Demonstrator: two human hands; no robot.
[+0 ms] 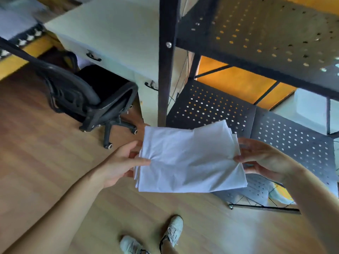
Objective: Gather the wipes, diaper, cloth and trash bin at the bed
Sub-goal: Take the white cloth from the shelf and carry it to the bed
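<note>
Far left, bed (14,21) edge at the top corner, well apart from where I stand; office chair (88,96) pushed in at the counter (110,32) beside it. My left hand (119,162) pinches the left edge of the cloth (189,160), thumb on top, fingers tucked under the folded layers. Cloth is white, folded into a flat stack of several plies, held in the air over the wood floor (45,153), just in front of the black perforated shelf (211,105). Long axis runs roughly left to right between my hands, tilted so the right end sits slightly higher; loose layered edges show at both ends. My right hand (264,158) grips the right edge, thumb over, fingers beneath. Judgement: light, soft, limp, no slip risk but the plies will fan out if held by one corner; best to hold across the full stack at an edge. Wipes, diaper and bin not in sight.
</note>
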